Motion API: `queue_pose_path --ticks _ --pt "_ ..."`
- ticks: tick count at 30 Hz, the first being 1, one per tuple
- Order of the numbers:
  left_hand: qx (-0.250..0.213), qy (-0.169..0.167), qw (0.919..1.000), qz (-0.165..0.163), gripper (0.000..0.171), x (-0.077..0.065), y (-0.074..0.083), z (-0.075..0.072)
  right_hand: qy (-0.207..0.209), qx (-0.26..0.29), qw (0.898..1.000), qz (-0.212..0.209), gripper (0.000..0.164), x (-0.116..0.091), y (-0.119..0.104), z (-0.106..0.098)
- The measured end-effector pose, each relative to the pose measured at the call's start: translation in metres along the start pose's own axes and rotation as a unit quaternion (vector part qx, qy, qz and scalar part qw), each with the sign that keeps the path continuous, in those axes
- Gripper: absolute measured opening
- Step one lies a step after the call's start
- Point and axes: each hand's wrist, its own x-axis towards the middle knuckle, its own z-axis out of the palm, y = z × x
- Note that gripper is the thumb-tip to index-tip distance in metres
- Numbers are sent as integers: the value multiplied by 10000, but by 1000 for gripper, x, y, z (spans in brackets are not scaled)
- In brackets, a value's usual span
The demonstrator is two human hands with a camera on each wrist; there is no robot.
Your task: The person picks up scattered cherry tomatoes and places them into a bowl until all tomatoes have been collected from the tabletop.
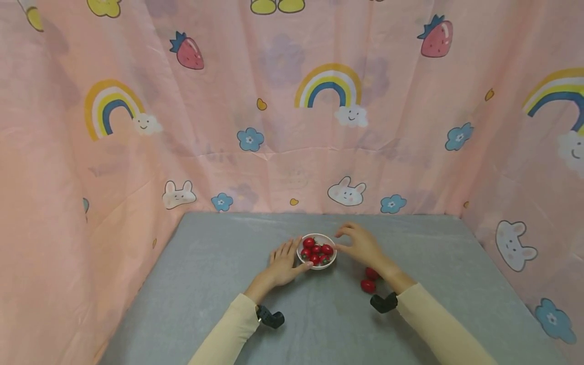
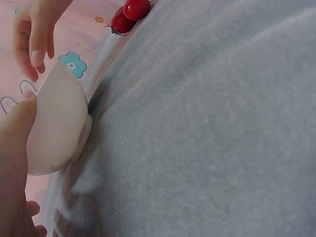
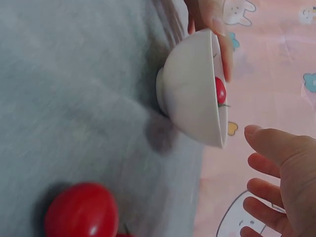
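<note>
At the head view's centre, a white bowl [image 3: 190, 94] of red tomatoes [image 1: 316, 249] is held by the left hand [image 1: 284, 267]; the empty right hand [image 1: 362, 246], fingers parted, is poised beside it. Filling seems underway; two loose tomatoes [image 1: 367, 286], lower right of centre, apparently need gathering.

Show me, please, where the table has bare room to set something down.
Free: grey tabletop between the left hand and left curtain, and between right sleeve and right curtain. Crowded: around the bowl, right hand and two loose tomatoes.
</note>
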Motion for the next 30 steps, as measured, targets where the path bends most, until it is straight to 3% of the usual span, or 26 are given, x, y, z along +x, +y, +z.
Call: queue_pose_path --ticks 12,22,30 --pt "22 7 10000 89 90 1 -3 1 -379 -85 9992 62 28 -32 18 -16" --pt "0 17 10000 44 88 -1 0 0 -459 111 9989 -67 30 -64 39 -22" --pt "-10 26 10000 54 87 -2 0 1 -499 -43 9987 -7 32 -81 47 -24"
